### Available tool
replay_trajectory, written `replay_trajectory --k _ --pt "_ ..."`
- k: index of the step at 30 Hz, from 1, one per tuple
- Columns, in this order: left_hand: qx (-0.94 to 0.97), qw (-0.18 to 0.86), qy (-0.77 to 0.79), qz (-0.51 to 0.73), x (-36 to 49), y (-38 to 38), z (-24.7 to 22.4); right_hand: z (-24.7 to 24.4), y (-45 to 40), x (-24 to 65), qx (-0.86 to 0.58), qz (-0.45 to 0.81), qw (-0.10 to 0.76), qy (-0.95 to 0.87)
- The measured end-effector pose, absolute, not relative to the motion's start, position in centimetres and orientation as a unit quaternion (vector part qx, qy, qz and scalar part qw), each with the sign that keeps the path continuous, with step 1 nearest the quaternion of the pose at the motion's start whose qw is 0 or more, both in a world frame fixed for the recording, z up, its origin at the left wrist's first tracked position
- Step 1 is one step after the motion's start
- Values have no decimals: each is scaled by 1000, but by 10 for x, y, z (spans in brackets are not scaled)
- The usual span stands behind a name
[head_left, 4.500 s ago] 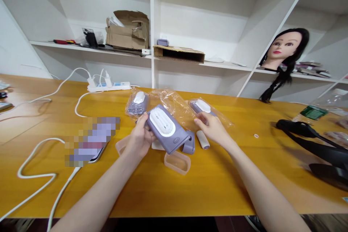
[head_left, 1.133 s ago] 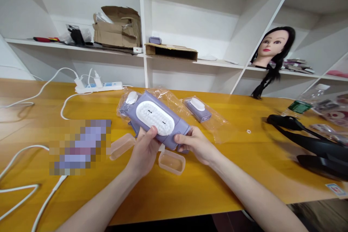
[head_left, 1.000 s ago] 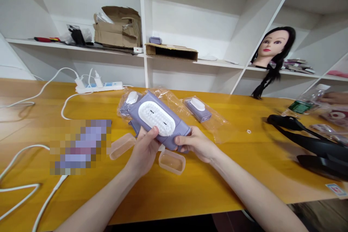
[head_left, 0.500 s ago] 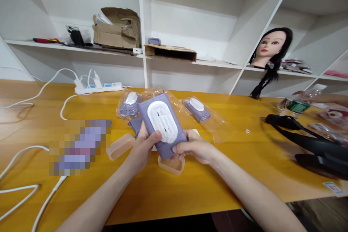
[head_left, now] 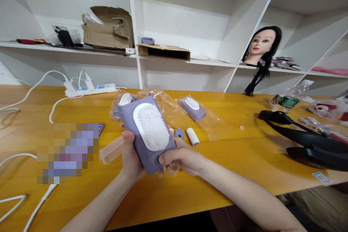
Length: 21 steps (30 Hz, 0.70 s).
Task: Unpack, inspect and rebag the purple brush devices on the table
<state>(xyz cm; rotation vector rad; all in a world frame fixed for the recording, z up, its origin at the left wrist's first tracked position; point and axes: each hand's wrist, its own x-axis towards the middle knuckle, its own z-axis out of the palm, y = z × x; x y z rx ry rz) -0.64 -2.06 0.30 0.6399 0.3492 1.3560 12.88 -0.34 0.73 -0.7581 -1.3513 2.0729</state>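
Observation:
Both hands hold a purple box-shaped brush (head_left: 146, 160) above the table, its oval pad of white bristles facing up toward me. My left hand (head_left: 132, 157) grips the left side, thumb along the edge and fingers hidden beneath. At the lower right corner, my right hand (head_left: 187, 157) pinches it with the thumb on top. Left of the brush lies a translucent pinkish lid (head_left: 111, 150); a similar piece (head_left: 173, 169) shows partly below my right hand. Behind that hand are a small purple part (head_left: 179, 134) and a white cylinder (head_left: 193, 136).
Two similar purple brushes, one at left (head_left: 125, 98) and one at right (head_left: 192, 108), lie in clear plastic at the back. A pixelated phone-like object (head_left: 73, 152) with a white cable and a power strip (head_left: 91, 89) sit left. A black headset (head_left: 296, 137) and bottle (head_left: 290, 99) stand right.
The brush has come nearer and tilted, and my left thumb has moved from the bristles to its edge. The white cylinder now shows. Another person's hand near the bottle is gone from view.

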Motion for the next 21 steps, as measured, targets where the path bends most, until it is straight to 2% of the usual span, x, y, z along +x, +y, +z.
replay_trajectory --k 8,15,21 --pt "333 647 172 664 -7 -22 1 12 -15 121 -281 755 362 -469" --pt "330 674 210 626 -14 -19 -1 4 -11 123 -252 768 343 -478" --pt "297 656 216 659 -8 -21 3 7 -15 118 -266 764 361 -463"
